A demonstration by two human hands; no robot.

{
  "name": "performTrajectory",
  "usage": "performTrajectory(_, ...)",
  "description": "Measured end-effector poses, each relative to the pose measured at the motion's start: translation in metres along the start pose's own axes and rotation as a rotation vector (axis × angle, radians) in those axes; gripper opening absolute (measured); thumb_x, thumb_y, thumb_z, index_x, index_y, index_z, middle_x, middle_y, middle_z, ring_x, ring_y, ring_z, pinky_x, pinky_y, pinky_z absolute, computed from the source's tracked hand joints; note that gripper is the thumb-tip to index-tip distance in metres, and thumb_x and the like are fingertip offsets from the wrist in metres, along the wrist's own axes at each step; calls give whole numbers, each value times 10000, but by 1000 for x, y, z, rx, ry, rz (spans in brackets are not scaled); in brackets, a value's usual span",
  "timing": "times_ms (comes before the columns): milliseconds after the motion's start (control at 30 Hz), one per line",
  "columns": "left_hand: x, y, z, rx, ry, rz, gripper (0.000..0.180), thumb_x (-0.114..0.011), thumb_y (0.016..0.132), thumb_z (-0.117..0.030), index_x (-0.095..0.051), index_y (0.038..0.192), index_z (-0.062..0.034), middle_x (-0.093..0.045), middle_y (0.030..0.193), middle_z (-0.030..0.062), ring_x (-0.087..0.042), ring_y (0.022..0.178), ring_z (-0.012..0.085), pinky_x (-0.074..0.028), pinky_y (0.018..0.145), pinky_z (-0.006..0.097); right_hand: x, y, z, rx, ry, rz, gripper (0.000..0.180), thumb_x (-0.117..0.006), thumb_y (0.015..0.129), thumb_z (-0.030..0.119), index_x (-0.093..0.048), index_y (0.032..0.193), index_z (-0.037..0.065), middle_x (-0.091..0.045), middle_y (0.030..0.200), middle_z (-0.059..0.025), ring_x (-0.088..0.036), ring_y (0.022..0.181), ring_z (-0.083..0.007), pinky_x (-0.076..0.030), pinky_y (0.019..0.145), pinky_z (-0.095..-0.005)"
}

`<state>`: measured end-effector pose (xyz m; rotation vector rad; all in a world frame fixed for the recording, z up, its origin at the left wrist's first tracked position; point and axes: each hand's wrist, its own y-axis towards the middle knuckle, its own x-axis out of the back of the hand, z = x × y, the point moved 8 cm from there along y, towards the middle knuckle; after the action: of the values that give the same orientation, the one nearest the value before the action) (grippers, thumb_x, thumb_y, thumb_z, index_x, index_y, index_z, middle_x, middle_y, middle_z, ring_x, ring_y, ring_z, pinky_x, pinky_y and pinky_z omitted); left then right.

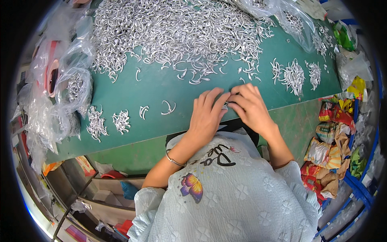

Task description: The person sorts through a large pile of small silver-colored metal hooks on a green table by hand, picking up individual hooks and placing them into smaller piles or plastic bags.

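Observation:
At the table's front edge my left hand and my right hand meet, fingertips pinched together. Between them shows a bit of a small silver metal piece, mostly hidden by the fingers. Beyond my hands a big heap of small curved silver metal pieces covers the far part of the green table. A few curved pieces lie to the left of my left hand, beside another little group.
Small piles sit at the left and at the right. Clear plastic bags, some with metal pieces inside, crowd the left end; another bag lies far right. Colourful sacks fill the right side below the table; shelves stand lower left.

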<state>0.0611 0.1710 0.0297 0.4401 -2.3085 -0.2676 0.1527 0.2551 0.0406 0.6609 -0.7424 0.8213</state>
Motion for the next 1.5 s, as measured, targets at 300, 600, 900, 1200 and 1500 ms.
performTrajectory(300,-15,-1,3,-68,-27,109,281,-696,781,-54,-641,1057,-48,-570,1001,84,-534,942,279,-403,752,386,0,11,-34,-78,-38,-245,223,-687,769,-22,-627,982,5,-578,989,-134,-553,942,-331,-456,826,-404)
performTrajectory(600,-18,2,-1,-88,-54,82,282,-700,780,-49,-633,1053,-28,-574,984,99,-543,906,288,-426,739,391,7,40,-56,-359,479,-216,298,-654,824,-36,-637,1119,1,-627,1083,-93,-623,805,-145,-501,703,-273)
performTrajectory(900,-15,2,0,18,-164,47,315,-687,789,-5,-616,1096,-13,-570,1068,132,-554,954,321,-466,820,400,10,31,-48,-89,52,-50,176,-717,768,56,-609,900,12,-577,922,-111,-569,896,-318,-471,781,-407)
performTrajectory(1200,18,29,41,122,357,-78,266,-664,829,-66,-626,1091,-94,-567,1118,78,-535,1011,289,-383,840,399,4,28,-35,-10,-81,-78,204,-719,765,66,-620,942,42,-566,978,-102,-547,959,-313,-455,816,-388)
performTrajectory(1500,24,27,36,112,296,-107,260,-678,825,-67,-630,1079,-98,-556,1104,63,-532,967,249,-374,804,376,-11,53,-11,68,-161,-48,124,-683,788,64,-614,890,51,-548,929,-68,-516,909,-268,-398,776,-371)
